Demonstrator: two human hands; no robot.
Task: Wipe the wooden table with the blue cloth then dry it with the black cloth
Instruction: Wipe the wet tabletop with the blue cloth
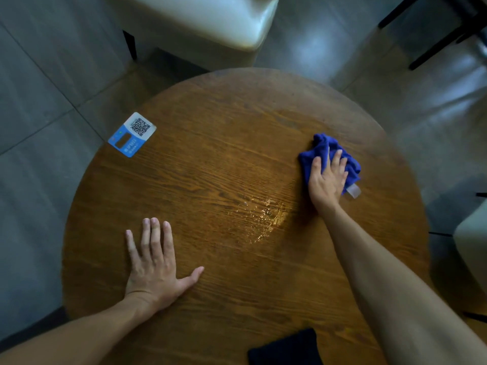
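Observation:
A round wooden table (224, 159) fills the view. My right hand (326, 180) presses flat on a crumpled blue cloth (324, 146) at the table's right side; a pale label sticks out from the cloth's near corner. A wet, shiny patch (263, 214) lies on the wood left of and nearer than that hand. My left hand (155, 262) rests palm down on the near left of the table, fingers spread, holding nothing. A folded black cloth (287, 347) lies at the near edge, partly cut off by the frame.
A blue and white QR code card (132, 134) sits at the table's far left edge. A cream cushioned chair (210, 19) stands beyond the table, another pale seat (471, 238) at the right. Dark chair legs (442, 40) show at the top right over grey floor tiles.

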